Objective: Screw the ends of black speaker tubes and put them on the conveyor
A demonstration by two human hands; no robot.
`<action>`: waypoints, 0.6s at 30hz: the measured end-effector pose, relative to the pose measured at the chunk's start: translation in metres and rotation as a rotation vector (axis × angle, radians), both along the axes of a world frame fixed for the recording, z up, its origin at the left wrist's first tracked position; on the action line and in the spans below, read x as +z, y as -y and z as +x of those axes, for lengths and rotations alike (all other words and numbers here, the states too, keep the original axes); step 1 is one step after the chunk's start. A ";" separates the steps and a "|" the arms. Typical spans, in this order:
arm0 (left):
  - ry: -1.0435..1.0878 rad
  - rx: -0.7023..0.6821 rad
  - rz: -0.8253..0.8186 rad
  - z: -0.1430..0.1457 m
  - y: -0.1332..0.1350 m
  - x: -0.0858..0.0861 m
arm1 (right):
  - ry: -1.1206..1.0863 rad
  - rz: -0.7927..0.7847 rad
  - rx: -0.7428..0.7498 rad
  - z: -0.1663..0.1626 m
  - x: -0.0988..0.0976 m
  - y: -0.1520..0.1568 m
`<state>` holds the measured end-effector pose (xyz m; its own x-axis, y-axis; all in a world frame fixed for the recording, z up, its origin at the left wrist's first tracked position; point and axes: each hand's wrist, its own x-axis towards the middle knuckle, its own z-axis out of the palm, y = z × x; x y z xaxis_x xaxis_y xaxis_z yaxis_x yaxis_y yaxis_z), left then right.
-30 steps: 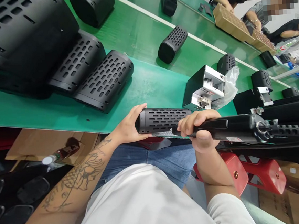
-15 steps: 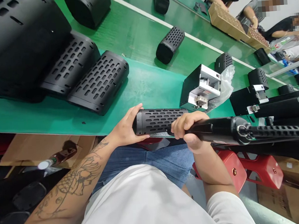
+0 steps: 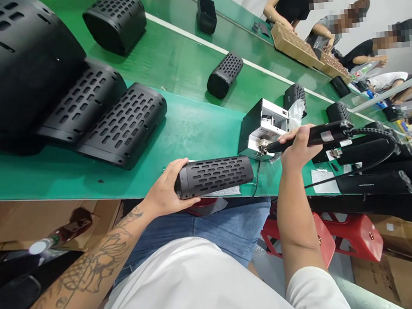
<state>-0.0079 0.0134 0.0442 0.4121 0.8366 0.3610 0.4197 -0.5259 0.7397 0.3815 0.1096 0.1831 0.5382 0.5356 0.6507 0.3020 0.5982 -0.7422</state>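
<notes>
Black perforated housing (image 3: 215,176): lies lengthwise along the near edge of the green bench (image 3: 200,131), to the near left of the silver-and-black box (image 3: 252,129) and apart from it.
Left hand (image 3: 166,188): grasps the end of the housing farther from the box, palm against that end, digits along both sides.
Right hand (image 3: 300,147): wrapped around the black driver (image 3: 327,135), just right of the box.
Driver tip: was by the housing's right end a second ago; now it is at the metal fitting (image 3: 263,146) on the box's front.
Meaning for the work: the tool seems to be busy at the box for the moment, while the left hand keeps its grip and the housing's right end comes into plain sight.
Hard to make out: whether the tip touches the fitting or carries anything; the housing's underside.
Cut off: the big perforated case (image 3: 15,88), well left of the box, runs out of view.
Partly hidden: the clear bag (image 3: 297,113), behind the right hand, beside the box.
</notes>
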 end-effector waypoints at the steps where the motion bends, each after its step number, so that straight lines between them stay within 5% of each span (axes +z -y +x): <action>1: 0.009 0.002 0.007 0.000 0.000 -0.001 | -0.001 -0.006 0.012 0.000 -0.002 0.001; 8: 0.025 0.013 -0.001 0.002 -0.001 -0.005 | -0.051 -0.046 0.095 -0.030 0.028 0.045; 13: 0.053 -0.002 0.040 0.005 -0.002 -0.005 | 0.049 0.026 0.596 -0.088 0.053 0.102; 18: 0.088 -0.005 0.054 0.007 -0.001 -0.004 | 0.096 -0.056 0.966 -0.157 0.042 0.119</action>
